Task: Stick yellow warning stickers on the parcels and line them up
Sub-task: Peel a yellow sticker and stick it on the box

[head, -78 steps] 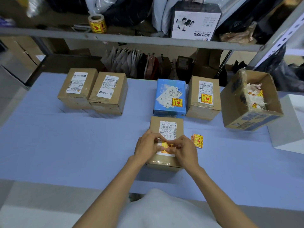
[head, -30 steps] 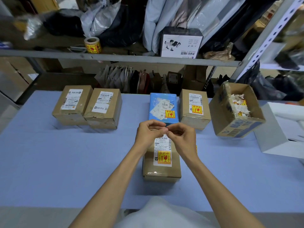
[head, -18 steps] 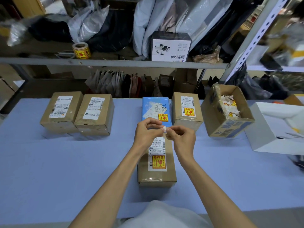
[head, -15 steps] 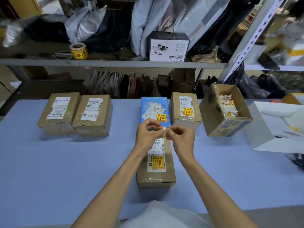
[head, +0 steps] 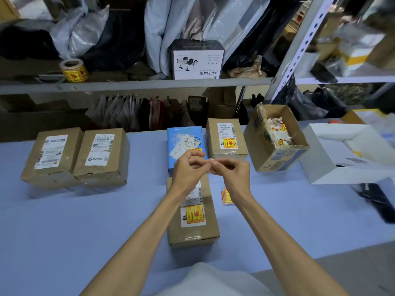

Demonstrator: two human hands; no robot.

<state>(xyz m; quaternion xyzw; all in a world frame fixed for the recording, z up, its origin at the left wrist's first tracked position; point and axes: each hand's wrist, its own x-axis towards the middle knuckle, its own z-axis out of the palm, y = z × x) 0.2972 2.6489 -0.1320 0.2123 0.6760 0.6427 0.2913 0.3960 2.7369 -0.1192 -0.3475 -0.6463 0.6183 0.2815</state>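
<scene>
Head view: on the counter (head: 74,221), the near parcel (head: 192,236) has been let go, its yellow sticker (head: 194,214) now stuck on, so lining up is judged next. The left hand (head: 188,168) and right hand (head: 234,170) have been raised above it, a white scrap (head: 212,160) pinched between their fingertips. Print is unreadable.

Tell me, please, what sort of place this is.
Probably a parcel packing room: labelled cardboard parcels on a blue table, a roll of yellow warning stickers on a metal shelf crammed with mailer bags.
</scene>
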